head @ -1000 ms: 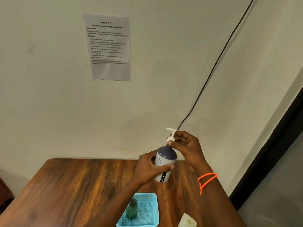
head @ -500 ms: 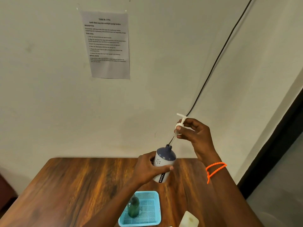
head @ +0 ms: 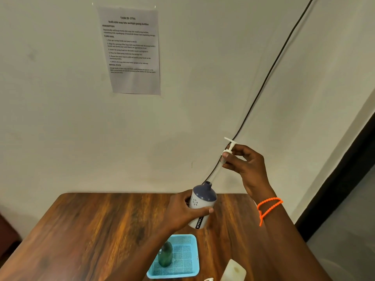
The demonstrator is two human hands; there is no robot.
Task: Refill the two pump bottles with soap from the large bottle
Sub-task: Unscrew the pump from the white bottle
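Observation:
My left hand grips a white pump bottle with a dark blue top and an open neck, held tilted above the wooden table. Up and to the right, my right hand pinches the white pump head, lifted out; its clear tube hangs towards the bottle's neck. A green bottle stands in a light blue basket near the bottom edge. A pale, cream-coloured bottle shows partly at the bottom right.
A black cable runs diagonally down the wall behind the hands. A printed task sheet is taped to the wall. A small white part peeks in at the bottom edge. The table's right edge lies under my right forearm.
My right hand has pulled the pump head up and to the right, out of the bottle's neck. My left hand has kept the bottle almost still.

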